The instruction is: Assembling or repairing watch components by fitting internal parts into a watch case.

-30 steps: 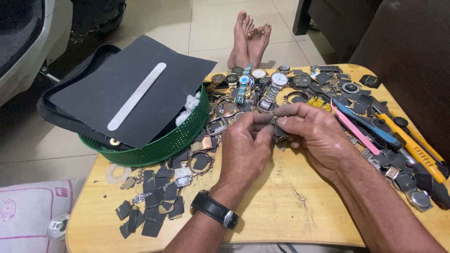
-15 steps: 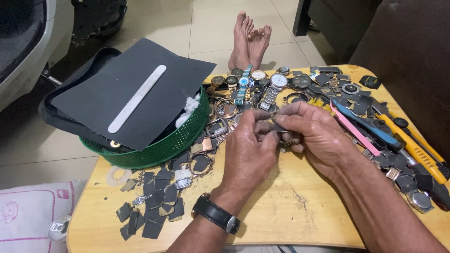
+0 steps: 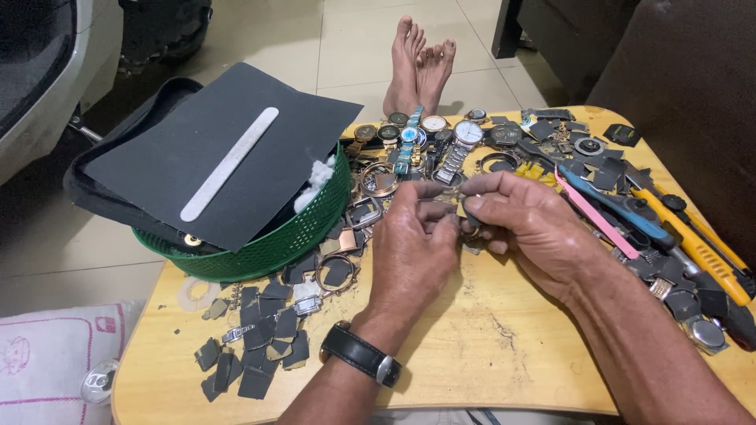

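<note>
Both hands meet over the middle of the wooden counter [image 3: 504,346], working on a small watch part [image 3: 470,211] pinched between them. The left hand [image 3: 413,252], a black wristwatch [image 3: 361,354] on its wrist, curls its fingertips against the piece. The right hand [image 3: 529,224] closes thumb and forefinger on it from the other side, so each grip is shut on the same part, held just above the counter. The part is mostly hidden by the fingers — what it is exactly cannot be told. The step in hand looks like fitting or prying at close quarters, which by my reading calls for steady, fine finger pressure. Behind the hands lie a row of watches [image 3: 441,138]; to the right, a pink tool [image 3: 598,220] and a yellow cutter [image 3: 693,248]; to the left, a green basket [image 3: 291,236] under a black sheet [image 3: 228,149].
</note>
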